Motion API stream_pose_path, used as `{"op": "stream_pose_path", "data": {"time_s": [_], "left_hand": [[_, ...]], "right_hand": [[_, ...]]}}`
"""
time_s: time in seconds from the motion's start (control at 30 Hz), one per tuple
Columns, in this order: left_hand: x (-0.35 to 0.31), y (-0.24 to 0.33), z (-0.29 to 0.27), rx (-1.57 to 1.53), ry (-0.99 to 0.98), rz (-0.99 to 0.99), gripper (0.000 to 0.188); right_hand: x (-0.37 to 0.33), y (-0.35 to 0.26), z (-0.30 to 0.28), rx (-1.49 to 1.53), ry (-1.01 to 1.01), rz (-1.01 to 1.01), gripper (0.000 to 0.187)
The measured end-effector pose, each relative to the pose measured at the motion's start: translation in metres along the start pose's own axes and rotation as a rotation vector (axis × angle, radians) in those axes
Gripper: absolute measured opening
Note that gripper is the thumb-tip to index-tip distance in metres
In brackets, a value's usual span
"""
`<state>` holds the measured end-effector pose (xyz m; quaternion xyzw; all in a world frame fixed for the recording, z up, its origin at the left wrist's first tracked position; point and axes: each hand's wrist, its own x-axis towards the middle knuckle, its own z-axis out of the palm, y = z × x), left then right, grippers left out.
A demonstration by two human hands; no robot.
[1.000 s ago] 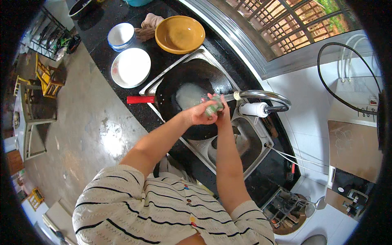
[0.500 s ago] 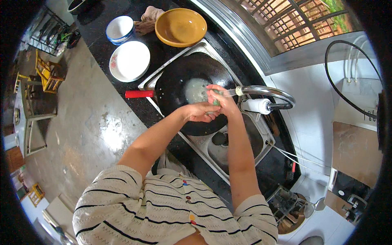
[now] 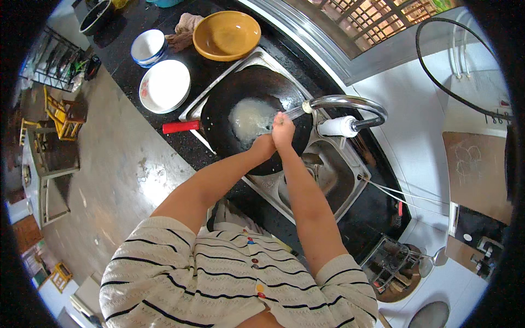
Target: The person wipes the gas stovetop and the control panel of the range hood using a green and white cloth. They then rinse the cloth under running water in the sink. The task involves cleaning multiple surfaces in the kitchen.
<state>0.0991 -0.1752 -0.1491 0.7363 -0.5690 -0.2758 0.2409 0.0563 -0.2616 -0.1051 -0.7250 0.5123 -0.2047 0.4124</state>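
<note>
A black wok (image 3: 224,93) with a red handle (image 3: 180,127) lies in the left basin of a steel sink (image 3: 333,180), with pale foamy water (image 3: 249,117) in its bottom. Both my hands are together over the wok's right side, right at the spout of the curved steel tap (image 3: 350,102). My right hand (image 3: 283,129) is just under the spout. My left hand (image 3: 264,146) presses against its wrist side. Whether either hand holds anything is hidden by the fingers.
On the black counter (image 3: 208,68) to the left are a yellow bowl (image 3: 226,34), a white plate (image 3: 164,86), a blue-rimmed white bowl (image 3: 147,46) and a crumpled cloth (image 3: 186,26). A wire rack (image 3: 394,262) stands at the lower right. A barred window (image 3: 372,22) runs behind the sink.
My hands have moved further over the wok toward the tap spout. The small greenish thing seen between them a second ago is no longer visible.
</note>
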Motion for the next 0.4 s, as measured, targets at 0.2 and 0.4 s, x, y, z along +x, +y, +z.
{"op": "stream_pose_path", "data": {"time_s": [0.2, 0.4], "left_hand": [[-0.001, 0.036, 0.0, 0.059, 0.009, -0.008, 0.015], [0.018, 0.07, -0.029, 0.23, -0.174, 0.03, 0.061]], "right_hand": [[0.016, 0.075, 0.004, 0.227, 0.271, 0.224, 0.043], [-0.002, 0.034, -0.095, 1.135, 0.408, 0.801, 0.056]]}}
